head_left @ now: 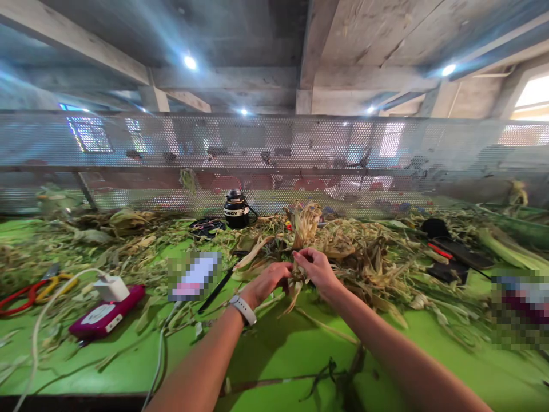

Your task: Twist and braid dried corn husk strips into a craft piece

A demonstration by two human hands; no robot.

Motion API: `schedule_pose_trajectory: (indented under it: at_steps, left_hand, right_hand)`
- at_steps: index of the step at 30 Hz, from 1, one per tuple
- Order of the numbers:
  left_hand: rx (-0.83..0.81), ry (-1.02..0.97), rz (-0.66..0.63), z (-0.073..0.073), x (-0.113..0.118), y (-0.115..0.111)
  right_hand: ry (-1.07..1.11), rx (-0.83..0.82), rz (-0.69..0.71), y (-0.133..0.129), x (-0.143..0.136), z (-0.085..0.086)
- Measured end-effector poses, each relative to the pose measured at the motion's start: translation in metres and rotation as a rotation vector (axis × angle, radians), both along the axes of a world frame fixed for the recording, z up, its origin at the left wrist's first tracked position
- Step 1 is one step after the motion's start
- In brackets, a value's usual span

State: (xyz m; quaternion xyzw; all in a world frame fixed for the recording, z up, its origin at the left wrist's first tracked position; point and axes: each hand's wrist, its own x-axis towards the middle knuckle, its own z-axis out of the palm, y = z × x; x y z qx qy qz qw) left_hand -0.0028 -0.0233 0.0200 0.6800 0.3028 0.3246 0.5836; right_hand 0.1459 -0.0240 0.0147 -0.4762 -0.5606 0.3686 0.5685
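Observation:
A bundle of dry corn husks (pixel 305 226) stands upright in front of me, its frayed top fanned out above my fingers. My right hand (pixel 316 270) pinches its narrow lower part between thumb and fingers. From the other side my left hand (pixel 271 280), with a pale watch band at the wrist, has its fingers curled around the lower end; the fingertips are partly hidden. A few loose strips hang below both hands. More dry husks (pixel 375 263) lie heaped just right of my right hand.
Husk scraps cover much of the green table (pixel 274 355). On the left lie scissors (pixel 36 294), a magenta power bank (pixel 107 315) with a white charger, and a blurred phone (pixel 197 277) on a cable. Behind them stands a black jar (pixel 235 210). A perforated metal screen (pixel 274 143) runs across the back.

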Motion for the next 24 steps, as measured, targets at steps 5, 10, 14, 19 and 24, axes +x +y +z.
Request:
schedule_pose_trajectory:
  at_steps: [5,10,14,19,24]
  left_hand:
    - [0.001,-0.003,-0.017,-0.003,0.005,-0.003]
    - [-0.007,0.006,-0.06,-0.007,0.005,-0.001]
    - [-0.005,-0.14,0.094,-0.007,0.005,0.004]
    - [-0.004,-0.134,0.088,-0.013,0.009,0.007]
    - [-0.037,-0.166,0.058,-0.013,0.007,0.006]
  right_hand:
    - [-0.02,0.016,0.002,0.0,0.0,0.0]
    - [-0.144,0.047,-0.016,0.002,0.001,0.002]
    - [-0.454,0.173,-0.196,-0.002,0.008,0.01]
    - [-0.735,0.21,-0.073,-0.005,0.009,0.009]
    - [-0.656,0.219,-0.059,-0.001,0.007,0.005]
